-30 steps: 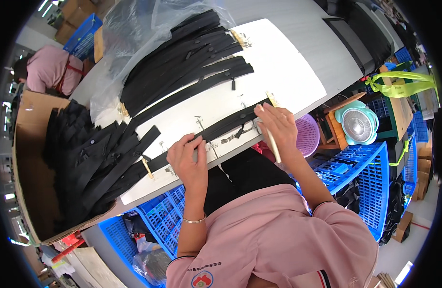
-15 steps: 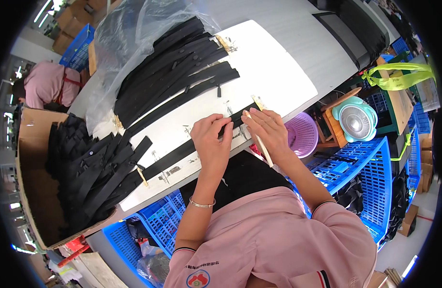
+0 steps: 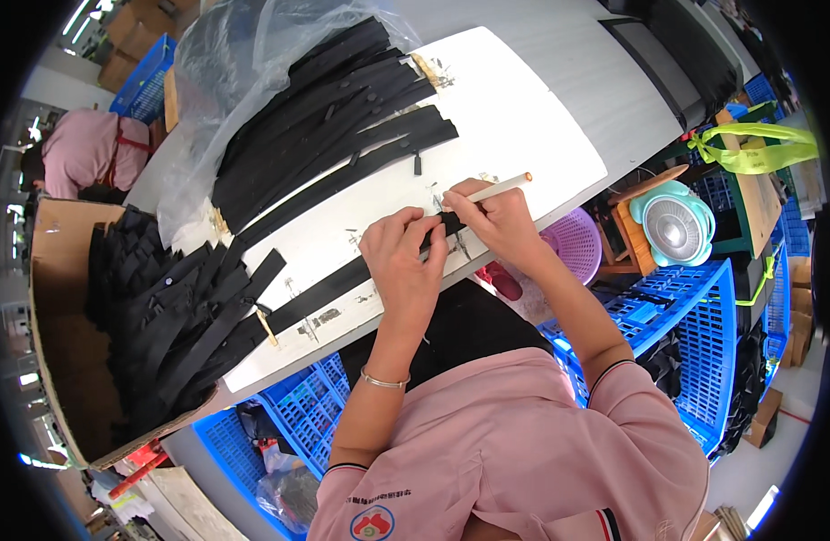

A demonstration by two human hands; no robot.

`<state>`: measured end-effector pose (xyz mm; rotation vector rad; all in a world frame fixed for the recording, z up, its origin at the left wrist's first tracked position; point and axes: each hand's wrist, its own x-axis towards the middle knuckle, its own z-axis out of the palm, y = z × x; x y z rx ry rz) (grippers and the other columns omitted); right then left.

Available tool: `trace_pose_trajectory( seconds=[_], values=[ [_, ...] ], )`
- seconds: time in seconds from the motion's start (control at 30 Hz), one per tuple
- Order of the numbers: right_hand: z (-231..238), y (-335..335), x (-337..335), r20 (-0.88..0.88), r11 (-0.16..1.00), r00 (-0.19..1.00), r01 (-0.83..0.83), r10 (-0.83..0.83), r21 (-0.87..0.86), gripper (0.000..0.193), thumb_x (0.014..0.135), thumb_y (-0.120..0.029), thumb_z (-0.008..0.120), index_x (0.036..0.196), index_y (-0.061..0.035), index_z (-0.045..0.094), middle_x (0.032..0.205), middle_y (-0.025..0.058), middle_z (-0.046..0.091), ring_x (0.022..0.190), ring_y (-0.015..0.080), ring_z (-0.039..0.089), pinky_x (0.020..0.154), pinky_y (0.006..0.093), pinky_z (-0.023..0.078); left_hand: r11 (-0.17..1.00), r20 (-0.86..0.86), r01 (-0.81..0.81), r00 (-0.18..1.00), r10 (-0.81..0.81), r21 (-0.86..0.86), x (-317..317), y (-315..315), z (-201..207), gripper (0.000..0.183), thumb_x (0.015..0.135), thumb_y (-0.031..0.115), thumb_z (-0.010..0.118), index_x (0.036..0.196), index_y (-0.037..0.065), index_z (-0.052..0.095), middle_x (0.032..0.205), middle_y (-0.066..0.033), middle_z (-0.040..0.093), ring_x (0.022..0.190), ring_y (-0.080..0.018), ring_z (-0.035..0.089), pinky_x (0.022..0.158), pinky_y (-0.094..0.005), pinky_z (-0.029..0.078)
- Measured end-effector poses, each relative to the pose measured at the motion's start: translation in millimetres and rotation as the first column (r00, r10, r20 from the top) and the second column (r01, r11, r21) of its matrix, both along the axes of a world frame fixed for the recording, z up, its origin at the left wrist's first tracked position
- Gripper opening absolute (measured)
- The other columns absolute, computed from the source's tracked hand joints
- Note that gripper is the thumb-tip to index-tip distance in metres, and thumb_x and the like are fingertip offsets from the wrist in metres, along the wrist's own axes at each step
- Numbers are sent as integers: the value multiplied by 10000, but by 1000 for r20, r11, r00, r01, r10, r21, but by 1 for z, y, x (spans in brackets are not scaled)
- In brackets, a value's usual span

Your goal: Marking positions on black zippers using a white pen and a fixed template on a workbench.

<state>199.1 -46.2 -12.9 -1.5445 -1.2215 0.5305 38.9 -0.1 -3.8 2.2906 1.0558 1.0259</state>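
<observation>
From where I stand, the right hand (image 3: pixel 494 222) grips a white pen (image 3: pixel 507 187) just beside the left hand (image 3: pixel 401 257), whose fingers touch, pinching or pressing I can't tell, a black strap (image 3: pixel 329 290) stretching lengthwise leftward from them.

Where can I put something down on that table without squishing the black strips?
On the white board, between the ends of the black strips and its right edge, beyond the right hand. Also on the grey tabletop between that board and the dark-edged panel. The left is crowded: strips, cardboard box, plastic bag.
</observation>
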Motion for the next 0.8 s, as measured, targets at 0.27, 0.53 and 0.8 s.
trace_pose_trajectory(
  seconds=[0.27, 0.53, 0.8],
  values=[
    [4, 1, -1, 200, 996, 977, -61, 72, -58, 205, 1005, -139, 680, 945, 54, 718, 824, 68, 738, 645, 102, 614, 581, 272, 485, 1000, 6, 1, 1000, -1, 5, -2, 1, -3, 108, 807, 99, 785, 913, 82, 770, 1046, -9, 696, 1017, -230, 604, 964, -400, 401],
    [10, -7, 3, 39, 997, 996, -78, 77, 26, 265, 992, -224, 645, 846, -13, 714, 696, 96, 688, 579, 263, 660, 537, 349, 479, 1000, -3, 1, 1000, -1, 14, -2, -1, -2, 102, 819, 102, 789, 920, 96, 774, 1039, -16, 722, 1001, -223, 616, 958, -377, 409],
    [0, -3, 5, 155, 990, 978, -143, 139, 15, 269, 970, -223, 642, 786, -31, 684, 609, 113, 609, 549, 275, 627, 533, 361, 465, 999, -5, -3, 1000, 3, 36, -3, 0, -3, 122, 813, 104, 806, 930, 97, 774, 1035, -12, 724, 1000, -224, 619, 951, -376, 416]
  ],
)
